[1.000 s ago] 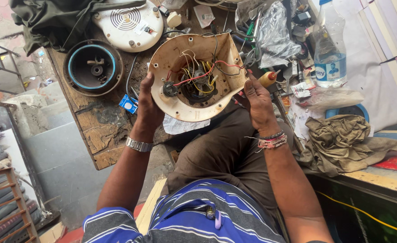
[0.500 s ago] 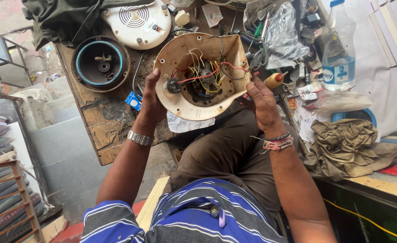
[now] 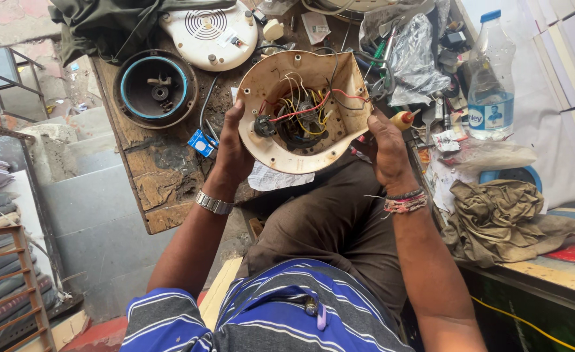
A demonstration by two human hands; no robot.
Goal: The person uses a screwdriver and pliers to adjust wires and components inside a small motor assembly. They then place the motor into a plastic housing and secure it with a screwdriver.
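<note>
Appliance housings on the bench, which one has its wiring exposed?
The cream housing held between the left hand and right hand; the white base is closed, the dark round one shows none.

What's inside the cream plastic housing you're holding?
Inside the cream plastic housing: red, yellow and white wires tangled over a dark round motor part. Whatever lies beneath the wires is hidden.

A worn wooden workbench [image 3: 157, 176] carries a round black housing [image 3: 155, 89] and a white base [image 3: 212, 29].

fingers [image 3: 373, 128] hidden behind housing [image 3: 271, 153]
</note>
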